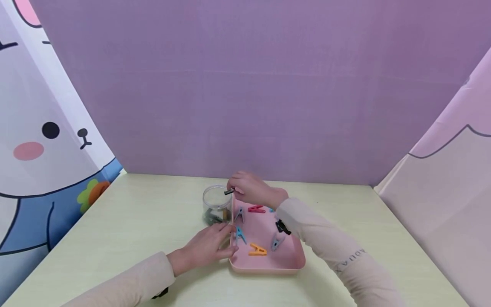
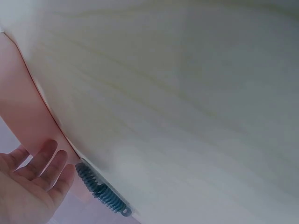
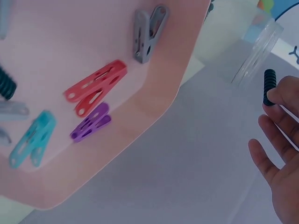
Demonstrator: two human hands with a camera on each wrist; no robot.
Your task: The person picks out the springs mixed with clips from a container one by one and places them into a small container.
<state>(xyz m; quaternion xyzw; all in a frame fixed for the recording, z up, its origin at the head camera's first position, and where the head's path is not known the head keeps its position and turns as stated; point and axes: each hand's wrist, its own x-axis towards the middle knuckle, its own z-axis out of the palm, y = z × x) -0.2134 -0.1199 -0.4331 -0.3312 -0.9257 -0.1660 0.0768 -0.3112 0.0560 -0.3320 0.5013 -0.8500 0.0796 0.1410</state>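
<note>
My right hand (image 1: 251, 188) pinches a small dark ribbed piece (image 3: 269, 87) between thumb and fingertip, above the mouth of a clear round jar (image 1: 217, 200). Dark coiled pieces (image 2: 103, 189) and something brownish lie at the jar's bottom. To the jar's right stands a pink tray (image 1: 264, 270) with several plastic clothespins: a red clothespin (image 3: 96, 86), a purple clothespin (image 3: 91, 122), an orange clothespin (image 1: 258, 250), plus blue and grey ones. A black ribbed piece (image 1: 282, 227) also lies there. My left hand (image 1: 209, 245) rests at the tray's left wall, fingers extended and holding nothing.
The pale table (image 1: 161, 213) carries the jar and tray. A purple backdrop (image 1: 245, 94) rises behind it, and printed cloth panels flank both sides. My right forearm (image 1: 330, 243) passes over the tray's right side.
</note>
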